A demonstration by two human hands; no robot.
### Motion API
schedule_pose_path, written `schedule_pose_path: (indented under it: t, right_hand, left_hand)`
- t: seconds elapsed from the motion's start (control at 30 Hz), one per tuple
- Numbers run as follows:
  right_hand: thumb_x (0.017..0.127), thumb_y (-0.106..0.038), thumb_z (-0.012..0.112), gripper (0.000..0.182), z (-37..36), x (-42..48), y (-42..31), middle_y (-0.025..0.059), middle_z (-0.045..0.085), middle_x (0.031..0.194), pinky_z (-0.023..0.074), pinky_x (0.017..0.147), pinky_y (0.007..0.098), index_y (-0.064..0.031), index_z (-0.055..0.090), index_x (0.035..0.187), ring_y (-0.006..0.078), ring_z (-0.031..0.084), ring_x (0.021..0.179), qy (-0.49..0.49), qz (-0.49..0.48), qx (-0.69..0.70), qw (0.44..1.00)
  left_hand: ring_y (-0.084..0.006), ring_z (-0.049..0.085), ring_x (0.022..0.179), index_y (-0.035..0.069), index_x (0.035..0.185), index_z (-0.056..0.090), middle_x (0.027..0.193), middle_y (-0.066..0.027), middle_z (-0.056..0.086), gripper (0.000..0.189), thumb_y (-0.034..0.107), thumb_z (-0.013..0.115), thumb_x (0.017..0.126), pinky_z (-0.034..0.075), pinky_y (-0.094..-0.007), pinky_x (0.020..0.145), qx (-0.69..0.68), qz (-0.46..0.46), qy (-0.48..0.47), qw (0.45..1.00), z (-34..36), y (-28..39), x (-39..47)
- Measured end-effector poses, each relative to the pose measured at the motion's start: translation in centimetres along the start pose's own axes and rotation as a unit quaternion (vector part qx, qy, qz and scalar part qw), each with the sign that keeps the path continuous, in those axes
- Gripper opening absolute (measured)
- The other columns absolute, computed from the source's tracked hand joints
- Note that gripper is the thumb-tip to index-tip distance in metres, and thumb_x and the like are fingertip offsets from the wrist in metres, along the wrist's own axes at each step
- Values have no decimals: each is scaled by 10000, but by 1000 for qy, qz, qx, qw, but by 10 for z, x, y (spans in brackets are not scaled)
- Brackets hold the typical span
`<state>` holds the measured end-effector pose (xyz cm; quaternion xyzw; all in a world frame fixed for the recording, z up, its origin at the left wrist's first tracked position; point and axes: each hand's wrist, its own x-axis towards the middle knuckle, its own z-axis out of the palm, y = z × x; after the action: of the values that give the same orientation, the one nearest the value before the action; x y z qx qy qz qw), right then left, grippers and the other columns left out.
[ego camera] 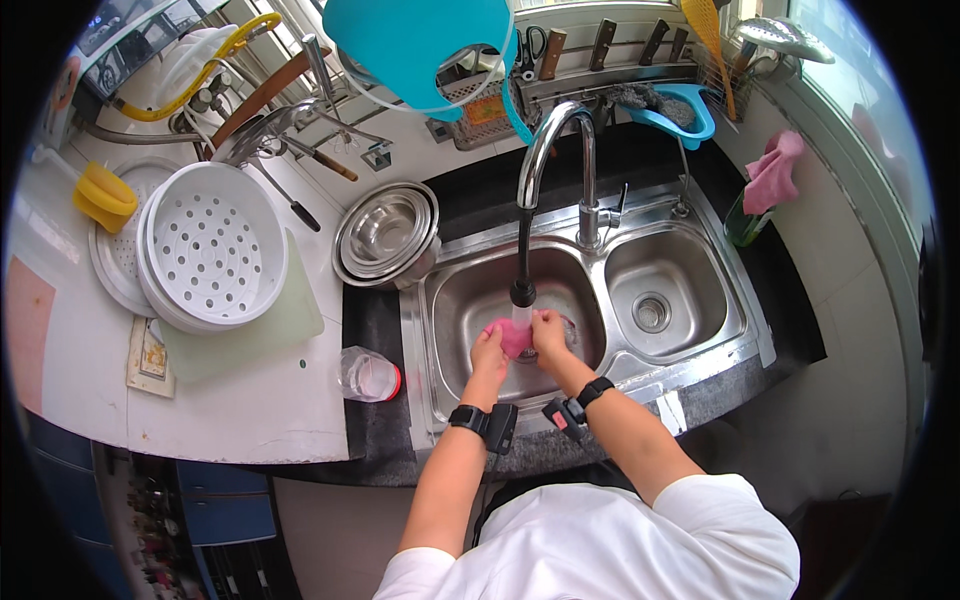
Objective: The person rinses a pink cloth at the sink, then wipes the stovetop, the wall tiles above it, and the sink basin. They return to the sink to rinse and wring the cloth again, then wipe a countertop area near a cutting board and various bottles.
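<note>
A pink cloth [514, 339] is stretched between my two hands over the larger basin [465, 300] of a stainless steel double sink. My left hand [489, 352] grips its left side, and my right hand [549, 336] has hold of the right side. Water [522, 316] runs onto the cloth from the black extension nozzle [523, 290] of a chrome gooseneck faucet [555, 135]. The basin's drain is partly hidden behind the cloth and my hands.
Left of the sink stand nested steel bowls [386, 232] and a clear jar [367, 375] with a red lid. White perforated steamer baskets [217, 240] rest on a pale green board [296, 315]. A smaller basin [660, 281] lies right. A green bottle [742, 217] carries another pink cloth [776, 172].
</note>
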<state>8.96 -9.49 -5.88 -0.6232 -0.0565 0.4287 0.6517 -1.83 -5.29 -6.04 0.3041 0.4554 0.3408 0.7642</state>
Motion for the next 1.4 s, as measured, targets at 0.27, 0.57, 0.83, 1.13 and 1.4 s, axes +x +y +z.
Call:
schedule_pose_path:
  t: [0.27,0.57,0.83,1.13,1.4]
  right_hand:
    - [881,-384,620,359,8,-30,-27,249,657,837,486,702,492,-30,592,936,454,634,811,3,-213,-275,937]
    - [861,-292,623,286,0,-15,-14,267,662,827,483,700,549,-21,581,944,472,637,794,-3,-195,-259,946]
    - [905,-238,592,244,-13,-8,-27,242,670,847,494,669,467,-7,598,983,408,666,793,7,-204,-311,928]
    - [939,-328,546,323,-7,-4,1,277,647,820,486,694,537,-11,531,997,476,626,812,18,-255,-296,920]
    - [902,-37,546,93,-27,26,23,144,589,870,584,629,456,-21,525,991,291,659,752,-35,119,178,976]
  left_hand:
    - [-187,628,754,96,1104,611,904,-58,644,412,467,455,1016,517,-352,643,18,-116,22,993,45,6,11]
    - [-117,414,434,143,920,566,620,21,469,427,521,393,1020,306,-295,374,74,-68,33,994,34,2,19]
    - [-119,433,444,124,1016,576,643,14,498,459,537,377,1019,318,-275,378,38,-138,-75,987,45,17,15]
    - [-112,473,483,119,1075,567,744,-13,558,406,485,396,1032,304,-284,372,78,-72,-9,994,49,16,7]
    - [-105,470,516,129,1055,533,763,0,557,342,465,520,989,279,-256,394,24,-62,-140,988,38,51,-23]
